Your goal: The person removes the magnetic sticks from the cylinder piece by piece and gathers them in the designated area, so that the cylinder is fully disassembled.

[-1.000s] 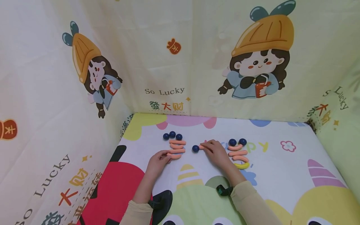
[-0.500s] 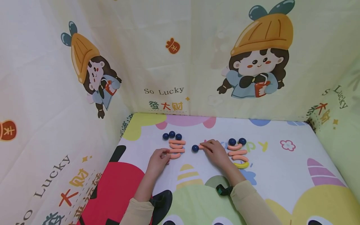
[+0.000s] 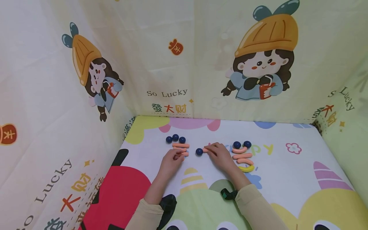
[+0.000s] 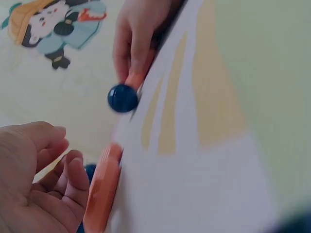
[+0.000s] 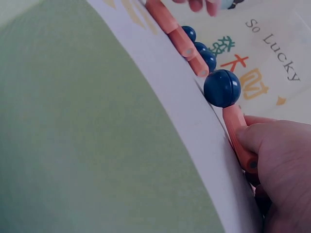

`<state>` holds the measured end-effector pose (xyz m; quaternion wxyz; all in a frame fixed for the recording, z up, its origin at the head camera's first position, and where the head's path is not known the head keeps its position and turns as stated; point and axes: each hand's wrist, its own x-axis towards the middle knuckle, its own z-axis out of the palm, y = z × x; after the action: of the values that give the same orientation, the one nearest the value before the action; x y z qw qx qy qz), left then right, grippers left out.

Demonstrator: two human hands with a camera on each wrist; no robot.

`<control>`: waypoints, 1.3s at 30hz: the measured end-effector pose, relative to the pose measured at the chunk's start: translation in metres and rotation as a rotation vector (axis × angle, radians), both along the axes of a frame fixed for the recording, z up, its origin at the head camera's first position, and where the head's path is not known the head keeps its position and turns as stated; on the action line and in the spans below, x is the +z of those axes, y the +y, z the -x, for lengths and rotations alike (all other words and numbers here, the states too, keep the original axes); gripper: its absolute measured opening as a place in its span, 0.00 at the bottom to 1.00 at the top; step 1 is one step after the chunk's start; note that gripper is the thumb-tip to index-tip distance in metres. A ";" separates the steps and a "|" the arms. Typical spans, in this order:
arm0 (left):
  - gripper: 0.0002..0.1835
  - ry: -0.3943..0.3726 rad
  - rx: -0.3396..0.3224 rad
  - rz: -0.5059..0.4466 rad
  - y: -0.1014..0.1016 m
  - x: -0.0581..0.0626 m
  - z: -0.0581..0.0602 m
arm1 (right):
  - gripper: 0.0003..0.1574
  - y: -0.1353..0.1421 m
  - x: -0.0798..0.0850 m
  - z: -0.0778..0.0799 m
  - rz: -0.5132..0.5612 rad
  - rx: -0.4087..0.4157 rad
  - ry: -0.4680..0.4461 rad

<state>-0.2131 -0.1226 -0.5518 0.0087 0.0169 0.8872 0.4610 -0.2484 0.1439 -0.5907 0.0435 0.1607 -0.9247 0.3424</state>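
Note:
My right hand [image 3: 221, 157] pinches an orange-pink magnetic stick [image 5: 234, 124] between thumb and fingers, low over the tabletop. A dark blue ball [image 5: 222, 88] sits at the stick's far end, touching it. My left hand [image 3: 171, 162] hangs over the near part of a column of orange-pink sticks [image 3: 181, 145], hiding some of them. In the left wrist view its fingers are loosely curled, the thumb stands apart, and no piece shows between them. An orange stick [image 4: 103, 191] lies right beside those fingers. Three dark blue balls [image 3: 175, 137] rest behind the column.
Right of my right hand lie two more blue balls [image 3: 247, 144], several straight and curved orange-pink sticks [image 3: 242, 156] and a curved yellow stick [image 3: 246, 168]. A printed cloth [image 3: 207, 64] hangs behind and at both sides of the patterned tabletop [image 3: 276, 179].
My left hand has left the column's left ends and moved right over its near sticks, which it now covers. The right hand keeps its pinch and has stayed in place.

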 end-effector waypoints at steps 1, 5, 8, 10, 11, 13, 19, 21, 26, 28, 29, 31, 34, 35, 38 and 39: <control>0.15 0.005 -0.014 -0.003 0.005 0.000 0.000 | 0.19 0.000 0.000 0.000 -0.003 -0.002 -0.001; 0.17 0.004 -0.077 -0.011 0.027 0.000 -0.001 | 0.20 0.000 0.001 0.001 -0.009 -0.020 -0.005; 0.21 0.001 -0.122 -0.004 0.043 -0.002 0.000 | 0.21 -0.001 0.001 0.001 -0.008 -0.029 -0.003; 0.23 0.006 -0.130 0.001 0.051 -0.005 0.001 | 0.20 -0.002 0.000 0.001 -0.006 -0.031 -0.002; 0.24 0.012 -0.126 0.011 0.054 -0.006 0.002 | 0.20 -0.002 0.000 0.001 -0.004 -0.031 -0.002; 0.24 0.019 -0.105 0.017 0.059 -0.009 0.003 | 0.20 -0.003 -0.001 0.002 -0.005 -0.033 -0.002; 0.25 -0.035 -0.073 -0.028 0.067 -0.017 0.007 | 0.20 -0.004 -0.003 0.002 -0.011 -0.048 0.000; 0.25 -0.030 -0.075 -0.015 0.068 -0.019 0.009 | 0.19 -0.004 -0.003 0.003 -0.012 -0.053 0.004; 0.24 0.001 -0.065 0.024 0.072 -0.019 0.011 | 0.18 -0.004 -0.001 0.002 -0.010 -0.054 0.018; 0.23 -0.010 -0.056 0.013 0.073 -0.019 0.011 | 0.17 -0.004 -0.001 0.002 -0.009 -0.052 0.017; 0.22 -0.012 -0.052 0.007 0.074 -0.019 0.011 | 0.17 -0.004 -0.001 0.002 -0.011 -0.050 0.016; 0.22 -0.022 -0.046 0.004 0.075 -0.019 0.011 | 0.17 -0.003 -0.001 0.002 -0.011 -0.044 0.017; 0.22 -0.029 -0.046 -0.014 0.076 -0.021 0.012 | 0.16 -0.001 -0.002 0.002 -0.009 -0.033 0.030; 0.22 -0.029 -0.045 -0.017 0.076 -0.021 0.012 | 0.16 0.000 -0.002 0.002 -0.007 -0.024 0.038; 0.22 -0.037 -0.039 -0.021 0.076 -0.022 0.012 | 0.15 0.001 -0.003 0.002 -0.002 0.007 0.063; 0.22 -0.041 -0.035 -0.023 0.076 -0.022 0.012 | 0.14 0.002 -0.003 0.002 -0.001 0.016 0.072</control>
<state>-0.2253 -0.0466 -0.5738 0.0349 0.0229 0.8811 0.4710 -0.2505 0.1459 -0.5939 0.0737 0.1804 -0.9213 0.3364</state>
